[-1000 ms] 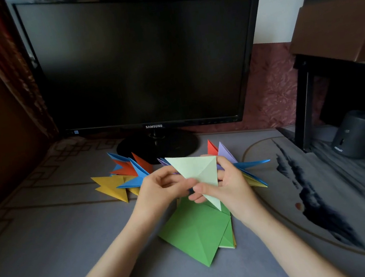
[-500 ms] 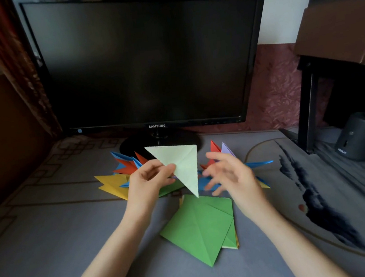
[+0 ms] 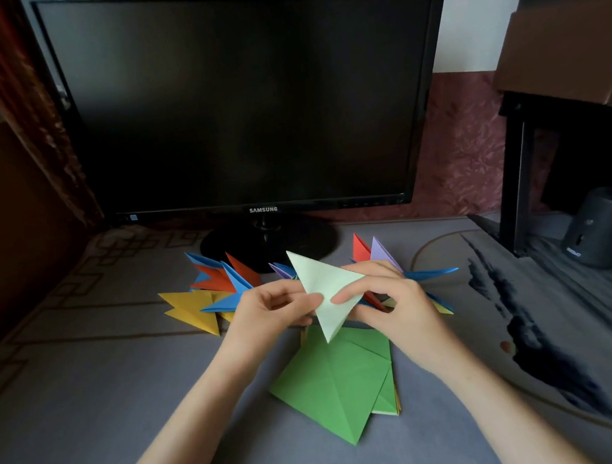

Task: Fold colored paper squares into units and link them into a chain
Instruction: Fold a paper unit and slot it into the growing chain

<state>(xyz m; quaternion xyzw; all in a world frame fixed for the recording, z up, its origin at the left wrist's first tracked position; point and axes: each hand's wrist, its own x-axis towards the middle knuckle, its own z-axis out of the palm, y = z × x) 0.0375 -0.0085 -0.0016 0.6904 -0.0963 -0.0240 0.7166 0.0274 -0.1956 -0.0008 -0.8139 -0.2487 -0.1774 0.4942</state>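
We are seeing the pale green triangle [image 3: 325,291] being held above the surface [image 3: 123,389], over the green sheets [image 3: 334,382]. The left hand [image 3: 268,313] is pinching its left edge and the right hand [image 3: 394,305] its right corner. The fingers behind the paper are hiding from us. Both hands are covering the middle of the colored chain [image 3: 221,280], whose points are sticking out on either side, before the monitor [image 3: 250,103].
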